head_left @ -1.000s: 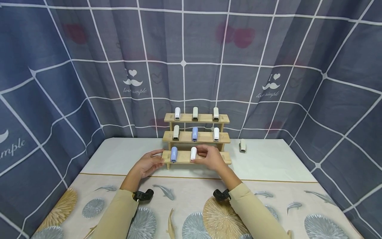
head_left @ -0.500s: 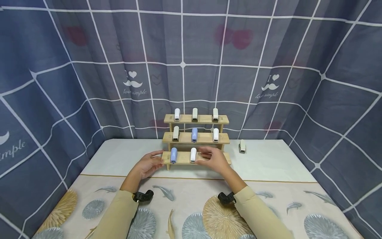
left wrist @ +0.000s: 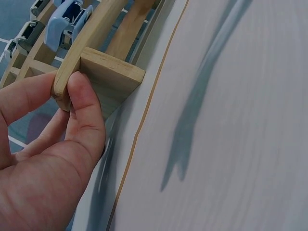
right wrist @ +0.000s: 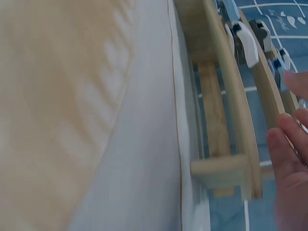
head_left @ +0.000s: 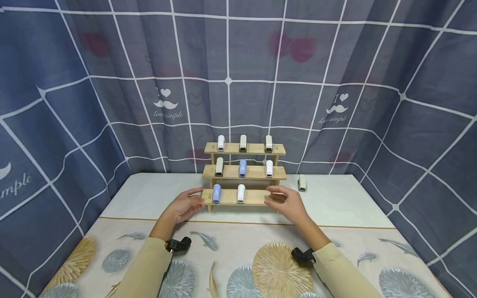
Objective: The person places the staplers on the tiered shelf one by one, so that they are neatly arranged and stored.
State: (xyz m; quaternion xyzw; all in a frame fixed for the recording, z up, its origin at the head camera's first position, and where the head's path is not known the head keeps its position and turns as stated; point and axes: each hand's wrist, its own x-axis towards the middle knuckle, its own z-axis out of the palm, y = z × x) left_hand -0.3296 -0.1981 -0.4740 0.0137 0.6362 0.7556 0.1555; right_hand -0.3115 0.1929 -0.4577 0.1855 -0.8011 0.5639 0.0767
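Note:
A three-tier wooden stand (head_left: 256, 198) holds small staplers. On its bottom step are a blue stapler (head_left: 216, 193) at the left and a white stapler (head_left: 241, 193) near the middle. My left hand (head_left: 186, 205) pinches the left end of that step; thumb and fingers (left wrist: 86, 103) grip the board edge in the left wrist view. At the step's right end is my right hand (head_left: 290, 204), its fingers spread and holding nothing. In the right wrist view its fingers (right wrist: 288, 144) show beside the boards, apart from the staplers.
The middle step carries a beige stapler (head_left: 219, 166), a blue stapler (head_left: 242, 168) and a white stapler (head_left: 269, 168). Three more stand on the top step (head_left: 255, 148). Another beige stapler (head_left: 302, 182) rests on the white table (head_left: 335, 198) at the right. A grid-patterned curtain (head_left: 257, 103) hangs behind.
My right hand has let go of the white stapler on the bottom step and moved right to the step's end. The left hand keeps its grip on the stand.

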